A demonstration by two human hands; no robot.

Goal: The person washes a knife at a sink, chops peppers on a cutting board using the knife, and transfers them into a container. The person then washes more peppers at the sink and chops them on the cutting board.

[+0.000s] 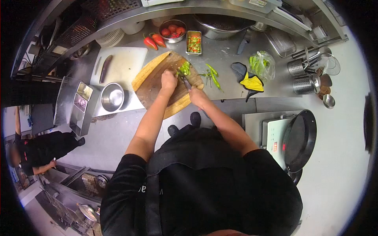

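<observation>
My right hand point(198, 97) grips a kitchen knife point(186, 82), its blade pointing up and left over the round wooden cutting board point(151, 84). My left hand point(169, 80) is closed close to the blade, fingers curled on a green chili pepper that they mostly hide. Sliced green chili point(184, 68) lies in a small pile just past the blade tip. Whole green chilies point(214, 80) rest on the steel counter right of the board. Behind the board stands a small metal tray of chopped red and green peppers point(194, 42).
Left are a white cutting board point(132, 59) with an eggplant point(105, 69) and a steel bowl point(112, 96). Red peppers point(154, 40) lie at the back. A yellow-black cloth item point(251, 82) and bagged green chilies point(260, 63) sit right, near a frying pan point(300, 141). Another person point(47, 151) stands far left.
</observation>
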